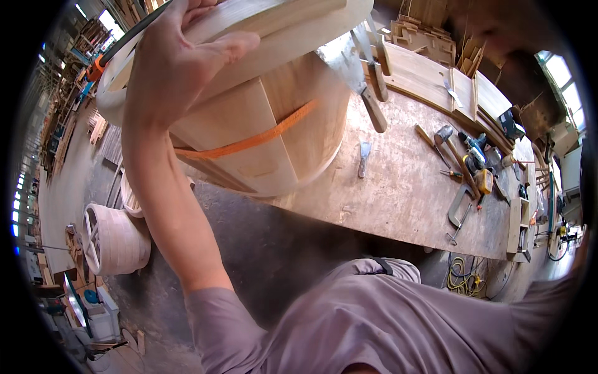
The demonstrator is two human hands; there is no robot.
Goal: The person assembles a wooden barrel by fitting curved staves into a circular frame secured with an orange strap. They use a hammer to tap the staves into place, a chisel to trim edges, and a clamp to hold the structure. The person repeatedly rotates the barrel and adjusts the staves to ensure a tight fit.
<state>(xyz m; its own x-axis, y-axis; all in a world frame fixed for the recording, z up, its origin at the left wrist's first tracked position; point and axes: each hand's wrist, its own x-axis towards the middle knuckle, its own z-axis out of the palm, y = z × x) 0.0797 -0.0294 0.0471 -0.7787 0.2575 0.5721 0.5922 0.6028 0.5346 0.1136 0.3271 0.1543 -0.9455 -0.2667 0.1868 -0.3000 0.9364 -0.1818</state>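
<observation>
My left hand (180, 56) is up at the top left, closed over the edge of a thick pale wooden ring (293, 34), with its thumb stretched along the ring's outer side. The ring sits tilted on top of a round staved wooden tub (249, 124). An orange band (268, 134) runs around the tub. Several scrapers with wooden handles (374, 111) stick out at the ring's right side, where their blades meet the tub. Close to my left hand is a dark bar with an orange grip (95, 68). My right arm leaves at the right edge, its hand out of sight.
The worn workbench (398, 181) bears a loose scraper (364, 159), hammers (458, 153), a C-clamp (460, 209) and a drill (476, 153). Wooden panels (430, 78) lie along its back. A round wooden drum (118, 240) stands left, and a yellow cable (464, 277) lies below the bench.
</observation>
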